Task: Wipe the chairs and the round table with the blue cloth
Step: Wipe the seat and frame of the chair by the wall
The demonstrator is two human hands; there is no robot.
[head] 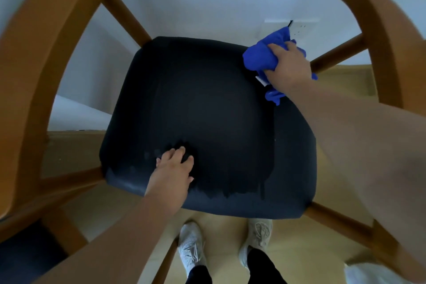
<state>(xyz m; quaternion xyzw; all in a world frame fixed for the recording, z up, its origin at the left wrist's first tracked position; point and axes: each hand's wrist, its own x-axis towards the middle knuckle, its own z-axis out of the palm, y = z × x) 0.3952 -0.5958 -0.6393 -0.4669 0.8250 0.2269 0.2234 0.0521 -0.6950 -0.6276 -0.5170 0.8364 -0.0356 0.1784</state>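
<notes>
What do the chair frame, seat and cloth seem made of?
Chair frame: apparently wood, smooth orange-brown finish, jointed spindles. Seat: dark padded upholstery with rounded edges, fabric or leatherette; unclear. Blue cloth: soft textile, perhaps microfibre; it bunches in folds.

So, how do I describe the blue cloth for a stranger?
Find the wooden chair with the dark seat cushion. At the cushion's far right corner, the right hand grips the bunched blue cloth. It alone is bright blue amid brown wood and dark fabric.
</notes>
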